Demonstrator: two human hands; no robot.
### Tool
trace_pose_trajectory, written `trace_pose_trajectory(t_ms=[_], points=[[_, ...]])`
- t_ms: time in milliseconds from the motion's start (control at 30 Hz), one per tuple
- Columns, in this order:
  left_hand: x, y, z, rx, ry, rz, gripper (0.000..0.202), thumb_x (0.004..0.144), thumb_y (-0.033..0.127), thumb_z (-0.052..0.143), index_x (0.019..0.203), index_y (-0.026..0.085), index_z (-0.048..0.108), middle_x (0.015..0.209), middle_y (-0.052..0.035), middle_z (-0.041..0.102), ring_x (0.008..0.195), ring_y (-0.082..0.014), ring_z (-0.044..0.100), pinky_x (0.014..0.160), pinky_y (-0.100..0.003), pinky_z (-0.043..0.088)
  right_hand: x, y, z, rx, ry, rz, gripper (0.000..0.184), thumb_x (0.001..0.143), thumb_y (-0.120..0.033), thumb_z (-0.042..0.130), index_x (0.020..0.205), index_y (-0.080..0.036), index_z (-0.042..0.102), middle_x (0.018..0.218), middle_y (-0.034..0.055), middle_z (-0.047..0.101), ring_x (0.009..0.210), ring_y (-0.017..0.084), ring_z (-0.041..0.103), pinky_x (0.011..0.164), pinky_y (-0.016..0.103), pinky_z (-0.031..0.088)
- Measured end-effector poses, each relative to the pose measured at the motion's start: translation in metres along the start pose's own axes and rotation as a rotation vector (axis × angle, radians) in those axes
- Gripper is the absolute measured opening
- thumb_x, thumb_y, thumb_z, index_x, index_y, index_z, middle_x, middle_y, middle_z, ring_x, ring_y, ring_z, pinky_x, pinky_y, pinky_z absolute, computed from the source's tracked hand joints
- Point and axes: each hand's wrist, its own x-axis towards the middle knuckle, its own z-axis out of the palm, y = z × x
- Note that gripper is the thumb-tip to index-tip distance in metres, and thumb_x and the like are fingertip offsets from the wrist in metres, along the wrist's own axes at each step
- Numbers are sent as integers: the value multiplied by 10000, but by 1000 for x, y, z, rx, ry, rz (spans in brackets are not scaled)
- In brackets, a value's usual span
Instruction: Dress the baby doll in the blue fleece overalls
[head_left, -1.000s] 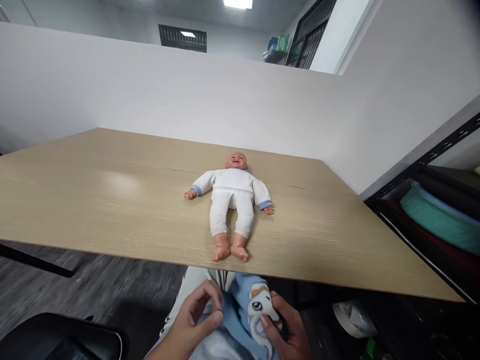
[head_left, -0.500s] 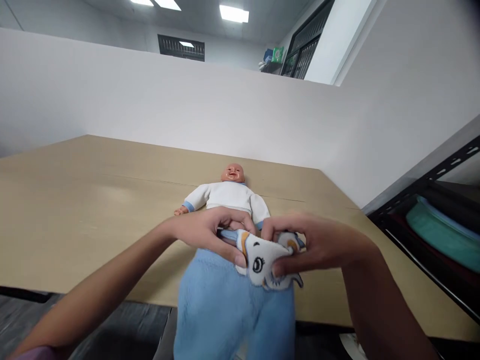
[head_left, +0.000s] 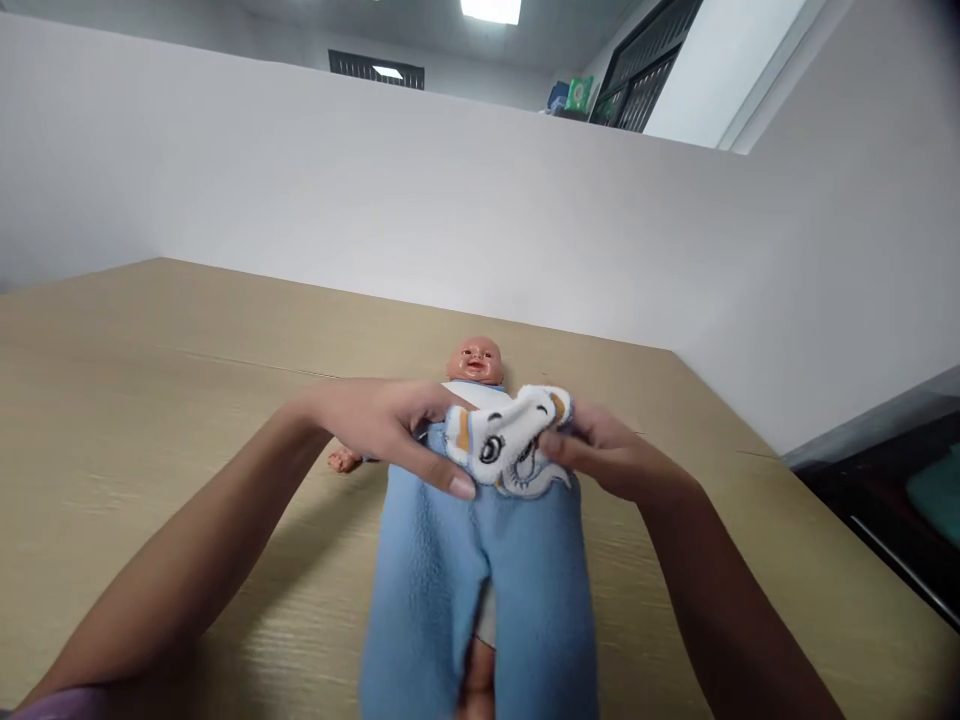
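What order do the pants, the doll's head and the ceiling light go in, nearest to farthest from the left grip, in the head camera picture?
1. Pants: held in the left grip.
2. Doll's head: past the pants, on the table.
3. Ceiling light: farthest, up beyond the wall.

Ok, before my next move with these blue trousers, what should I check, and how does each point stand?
1. Doll lying face up on the table: ok.
2. Left hand on the waist of the blue trousers: ok.
3. Right hand gripping the waist's other side: ok.
4. Animal-face patch facing the camera: ok.
5. Doll's lower half in full view: not ok, mostly behind the trousers.
6. Inside of waist unobstructed: cannot tell, hidden.
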Motion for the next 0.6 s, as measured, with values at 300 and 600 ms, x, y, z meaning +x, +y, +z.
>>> trace_pose_trajectory(t_ms=[300, 600], points=[[8, -16, 2, 121, 218, -41, 282, 1015, 393, 732, 1203, 183, 752, 996, -35, 786, 854, -169, 712, 758, -217, 562, 8, 5, 12, -167, -295, 139, 576, 777, -443, 943, 1295, -253, 777, 1205, 51, 793, 1286, 304, 686, 1125, 378, 557], [-14, -15, -16, -111, -63, -111, 218, 886, 355, 872, 928, 176, 754, 590, 11, 662, 489, -148, 615, 485, -212, 506, 7, 14, 22, -109, -151, 112, 648, 837, -499, 892, 1384, -205, 709, 1387, 85, 736, 1300, 314, 679, 1153, 414, 529]])
